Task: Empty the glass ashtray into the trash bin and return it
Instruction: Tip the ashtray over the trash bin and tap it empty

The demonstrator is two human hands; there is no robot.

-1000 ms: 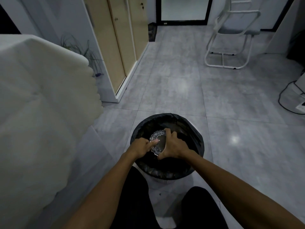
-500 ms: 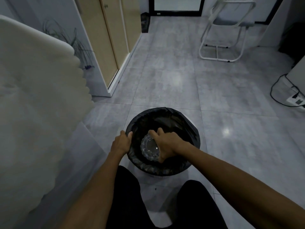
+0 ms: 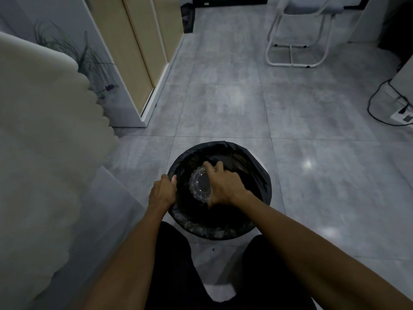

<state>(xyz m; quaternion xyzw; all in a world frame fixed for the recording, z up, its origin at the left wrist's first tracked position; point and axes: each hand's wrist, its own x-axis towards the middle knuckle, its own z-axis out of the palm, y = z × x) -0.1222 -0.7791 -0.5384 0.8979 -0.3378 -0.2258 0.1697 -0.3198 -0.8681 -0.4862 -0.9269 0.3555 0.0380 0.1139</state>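
Note:
A round trash bin lined with a black bag stands on the floor in front of my knees. My right hand grips the clear glass ashtray and holds it tilted on its side over the bin's opening, its hollow facing left. My left hand clasps the bin's left rim. The ashtray's contents cannot be made out in the dim light.
A table draped in a pale cloth fills the left side. A wooden cabinet stands at the back left, a white folding chair at the back right. A power strip with a black cable lies on the grey tiles at the right edge.
My left hand left the ashtray and took hold of the bin's left rim. My right hand keeps the ashtray tipped over the bin. The view dipped downward.

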